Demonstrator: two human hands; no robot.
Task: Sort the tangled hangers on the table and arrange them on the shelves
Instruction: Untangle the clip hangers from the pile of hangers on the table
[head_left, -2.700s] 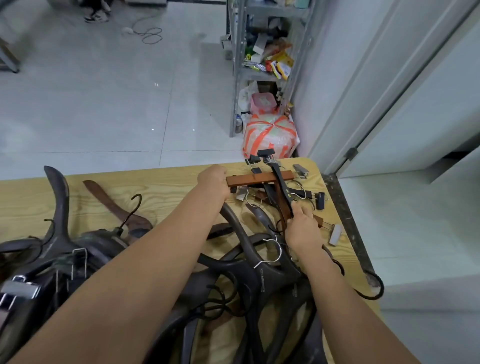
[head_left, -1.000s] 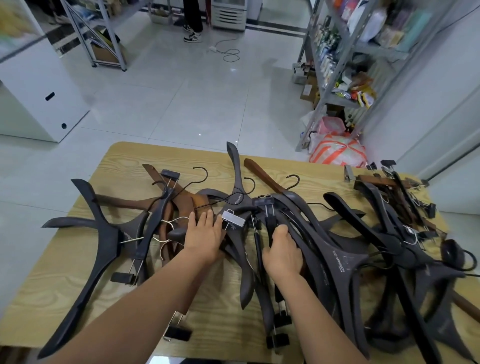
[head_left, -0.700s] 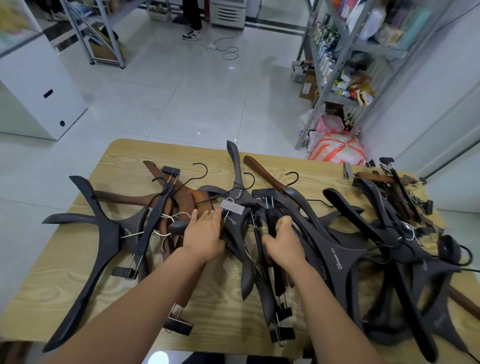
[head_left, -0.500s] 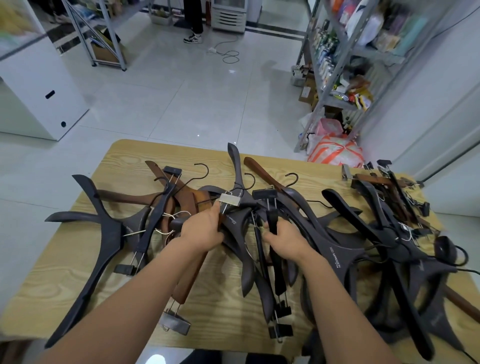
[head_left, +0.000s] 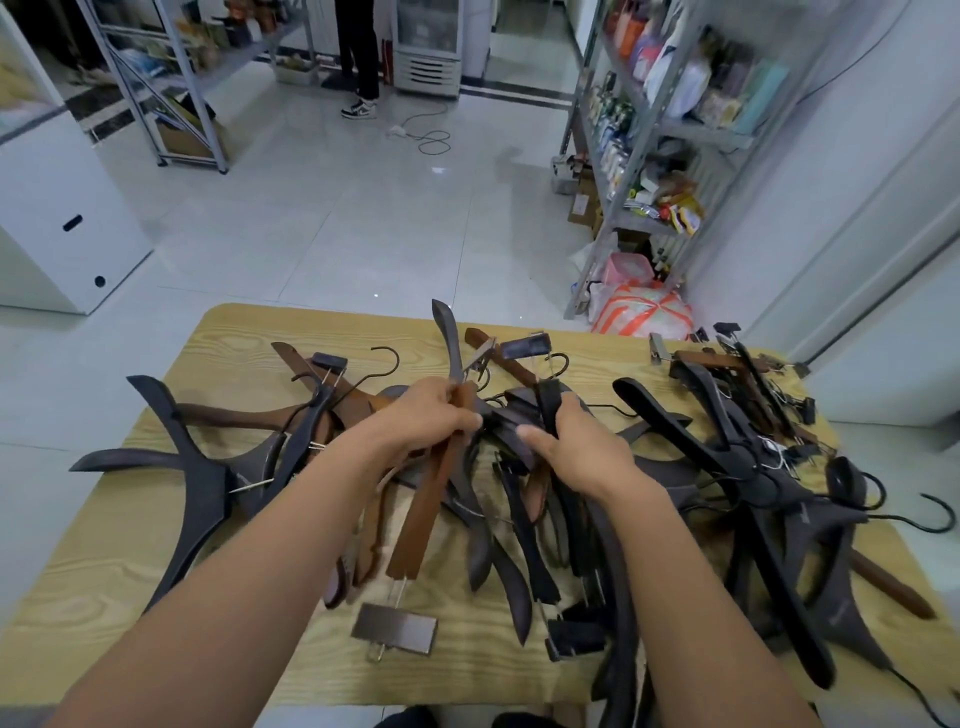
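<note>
A tangled heap of dark and brown wooden hangers (head_left: 727, 457) covers the light wooden table (head_left: 244, 332). My left hand (head_left: 431, 415) is closed around a brown clip hanger (head_left: 431, 499), which is lifted and tilted, its metal clip (head_left: 395, 629) hanging toward me. My right hand (head_left: 576, 441) grips a dark clip hanger (head_left: 524, 525) in the middle of the pile, with its clip (head_left: 576, 634) near the front edge. A smaller group of clip hangers (head_left: 737, 369) lies at the far right corner.
A metal shelf unit (head_left: 654, 124) full of goods stands beyond the table on the right, with a pink tub and an orange-white bundle (head_left: 644, 312) at its foot. Another rack (head_left: 171, 83) stands far left, beside a white cabinet (head_left: 57, 218). A person's legs (head_left: 358, 57) show at the back.
Both hands moved from the far right clip hangers to the middle of the pile, closed on hangers there, and have lifted them. The brown clip hanger now tilts up off the table.
</note>
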